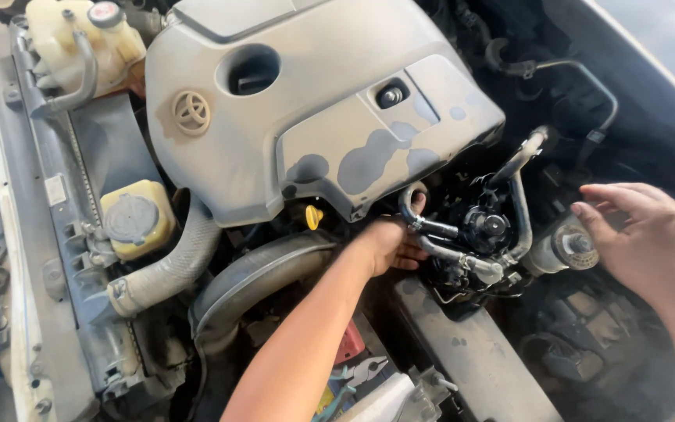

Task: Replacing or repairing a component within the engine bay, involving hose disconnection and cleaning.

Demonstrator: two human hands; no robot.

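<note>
Hose [431, 228] beside left hand [391, 244], right hand [650, 238] apart.

A dusty grey engine cover [306, 101], blotched with darker patches, fills the upper middle. At the top left stands a pale coolant tank [72, 39] with a grey hose [72, 78] curving across it. Below it sits a yellow reservoir [138, 220] with a grey cap. A ribbed grey pipe [169, 270] bends down just beside it, and a wide black duct [263, 277] runs next to that. A yellow dipstick handle [314, 216] shows under the cover's edge. Pliers [365, 371] lie near the bottom.
</note>
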